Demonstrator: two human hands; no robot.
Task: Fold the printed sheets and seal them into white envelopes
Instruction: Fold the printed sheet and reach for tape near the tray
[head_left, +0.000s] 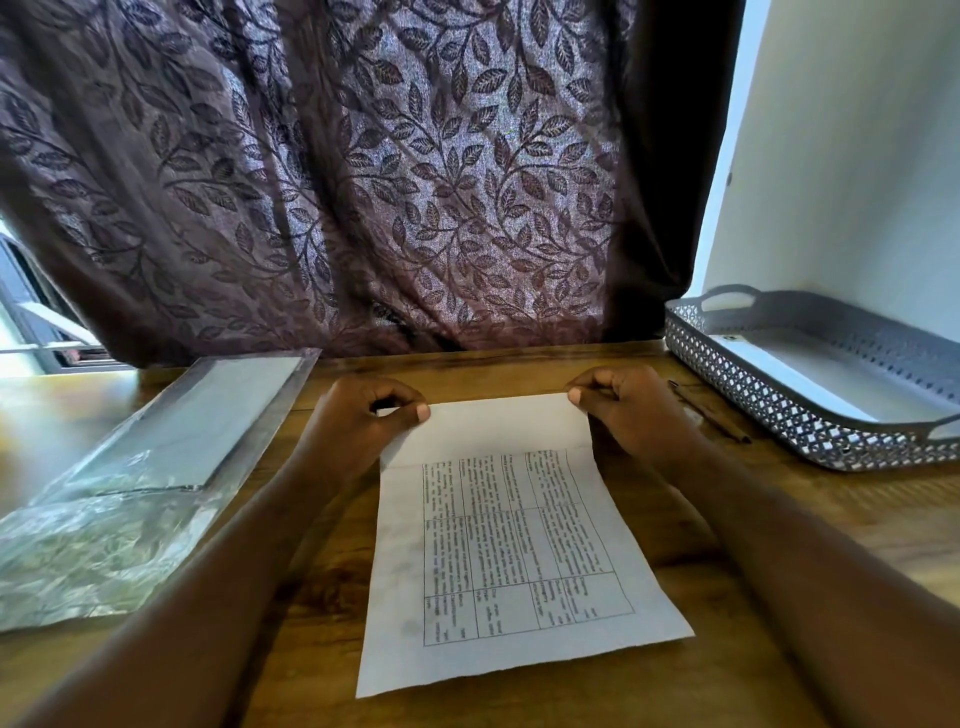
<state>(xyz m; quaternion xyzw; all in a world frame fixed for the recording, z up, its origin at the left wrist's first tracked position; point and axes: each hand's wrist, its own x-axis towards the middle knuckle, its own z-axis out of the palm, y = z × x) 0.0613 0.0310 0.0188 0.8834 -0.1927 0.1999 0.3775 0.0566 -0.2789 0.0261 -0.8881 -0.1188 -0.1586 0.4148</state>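
Observation:
A printed sheet (514, 551) with a table of text lies on the wooden desk (727, 675) in front of me. Its far end is turned over towards me, so a blank strip shows above the print. My left hand (358, 415) pinches the left corner of that turned edge between thumb and fingers. My right hand (628, 405) pinches the right corner the same way. A clear plastic pack (156, 467) holding white envelopes lies at the left of the desk.
A grey perforated tray (779, 410) with handles stands at the right, with a white sheet or envelope inside. A dark pen (709, 413) lies between the tray and my right hand. A leaf-patterned curtain (363, 182) hangs behind the desk.

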